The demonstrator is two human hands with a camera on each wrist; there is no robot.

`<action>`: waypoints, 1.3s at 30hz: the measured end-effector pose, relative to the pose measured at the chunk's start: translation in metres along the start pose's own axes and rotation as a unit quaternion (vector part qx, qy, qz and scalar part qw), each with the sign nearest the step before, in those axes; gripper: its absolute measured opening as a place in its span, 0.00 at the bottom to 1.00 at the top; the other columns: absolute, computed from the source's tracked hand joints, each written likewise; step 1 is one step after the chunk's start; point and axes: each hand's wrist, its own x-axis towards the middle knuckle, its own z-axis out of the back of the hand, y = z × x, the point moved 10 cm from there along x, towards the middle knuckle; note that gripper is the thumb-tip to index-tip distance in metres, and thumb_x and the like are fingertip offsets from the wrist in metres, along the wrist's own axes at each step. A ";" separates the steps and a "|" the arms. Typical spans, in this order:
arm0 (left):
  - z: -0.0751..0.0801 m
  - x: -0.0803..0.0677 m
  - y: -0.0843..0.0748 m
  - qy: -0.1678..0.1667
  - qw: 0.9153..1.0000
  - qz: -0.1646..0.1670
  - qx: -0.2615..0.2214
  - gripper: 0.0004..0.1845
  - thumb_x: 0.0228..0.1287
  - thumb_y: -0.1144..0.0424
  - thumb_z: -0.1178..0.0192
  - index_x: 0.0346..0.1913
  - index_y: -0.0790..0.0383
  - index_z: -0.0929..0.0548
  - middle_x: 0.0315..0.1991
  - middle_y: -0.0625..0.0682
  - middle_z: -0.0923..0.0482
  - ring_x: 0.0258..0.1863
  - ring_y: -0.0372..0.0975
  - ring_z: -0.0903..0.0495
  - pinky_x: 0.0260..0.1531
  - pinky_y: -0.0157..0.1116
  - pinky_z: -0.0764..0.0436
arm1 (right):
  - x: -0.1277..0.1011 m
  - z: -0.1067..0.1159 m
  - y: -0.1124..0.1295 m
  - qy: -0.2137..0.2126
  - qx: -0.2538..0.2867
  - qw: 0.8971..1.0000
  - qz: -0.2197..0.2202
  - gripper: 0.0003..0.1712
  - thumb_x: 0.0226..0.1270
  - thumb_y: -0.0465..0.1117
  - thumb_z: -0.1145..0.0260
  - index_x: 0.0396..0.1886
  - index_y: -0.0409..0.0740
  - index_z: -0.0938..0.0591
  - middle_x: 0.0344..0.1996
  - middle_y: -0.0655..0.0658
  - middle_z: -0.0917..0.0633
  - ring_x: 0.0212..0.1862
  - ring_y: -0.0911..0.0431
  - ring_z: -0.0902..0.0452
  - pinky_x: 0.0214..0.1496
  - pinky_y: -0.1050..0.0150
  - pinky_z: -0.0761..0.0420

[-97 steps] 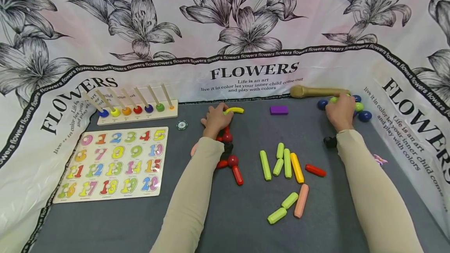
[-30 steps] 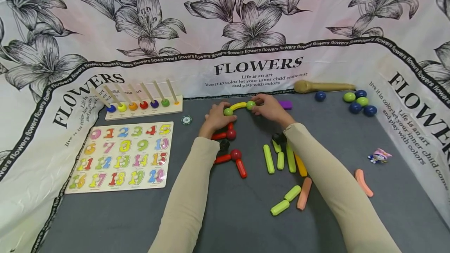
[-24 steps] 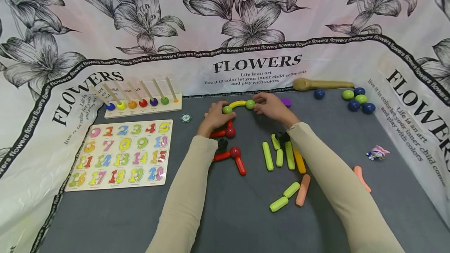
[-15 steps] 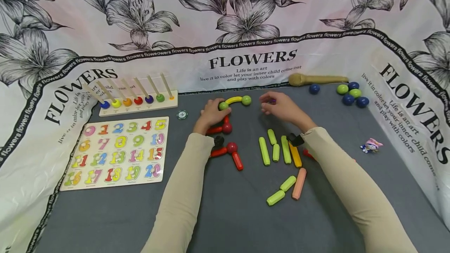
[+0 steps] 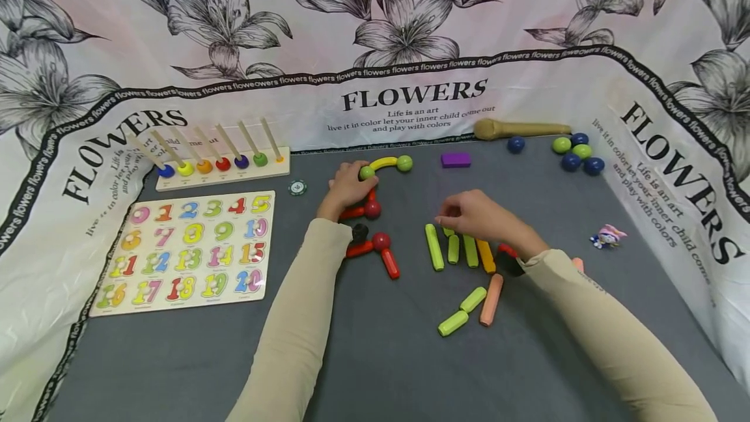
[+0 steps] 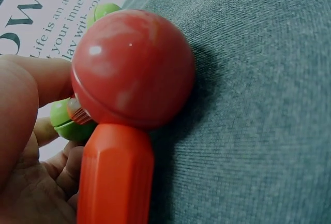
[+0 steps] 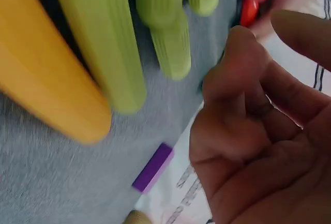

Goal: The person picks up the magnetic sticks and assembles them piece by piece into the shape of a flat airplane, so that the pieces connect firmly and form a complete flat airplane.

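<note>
My left hand (image 5: pixel 347 185) holds a green ball (image 5: pixel 366 173) at the back middle of the table. A yellow curved stick (image 5: pixel 384 161) links it to another green ball (image 5: pixel 404 163). Below, a red stick runs to a red ball (image 5: pixel 372 209), which fills much of the left wrist view with an orange-red stick (image 6: pixel 116 177) under it. A second red ball (image 5: pixel 381 241) with two red sticks lies nearer. My right hand (image 5: pixel 483 217), fingers loosely bent and holding nothing, hovers over light green sticks (image 5: pixel 434 247) and a yellow-orange stick (image 5: pixel 486 256), partly covering them.
A peg rack (image 5: pixel 222 178) and a number puzzle board (image 5: pixel 181 253) stand left, near a poker chip (image 5: pixel 297 187). A purple block (image 5: pixel 456 159), a wooden club-shaped stick (image 5: pixel 521 128), blue balls (image 5: pixel 571 161) and a small figurine (image 5: pixel 608 236) lie back and right. A salmon stick (image 5: pixel 491 299) lies nearer.
My right hand went from the balls at the right to the yellow curved stick with a green ball, let go, then moved back toward the light green sticks. The left hand stays by the structure.
</note>
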 end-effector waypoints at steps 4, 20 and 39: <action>0.001 0.000 0.002 0.000 1.000 0.004 0.000 0.32 0.81 0.50 0.45 0.81 0.59 0.32 0.73 0.65 0.36 0.68 0.55 0.34 0.62 0.52 0.39 | 0.002 -0.020 0.010 0.026 -0.051 0.998 -0.002 0.17 0.76 0.45 0.28 0.25 0.44 0.15 0.18 0.52 0.24 0.20 0.58 0.31 0.25 0.61 0.30; -0.002 0.003 0.007 0.012 1.000 0.019 0.002 0.32 0.82 0.49 0.44 0.81 0.57 0.32 0.74 0.63 0.37 0.69 0.54 0.35 0.63 0.51 0.39 | 0.023 -0.038 0.006 0.012 -0.032 0.999 -0.016 0.25 0.73 0.43 0.31 0.16 0.50 0.29 0.13 0.53 0.32 0.15 0.60 0.35 0.21 0.63 0.36; -0.005 0.013 0.015 0.018 1.000 0.008 -0.016 0.31 0.82 0.49 0.42 0.80 0.56 0.31 0.74 0.63 0.37 0.68 0.55 0.35 0.62 0.52 0.40 | 0.088 -0.001 -0.041 -0.073 0.280 0.942 -0.170 0.16 0.77 0.43 0.30 0.41 0.30 0.15 0.26 0.46 0.21 0.27 0.57 0.25 0.30 0.65 0.21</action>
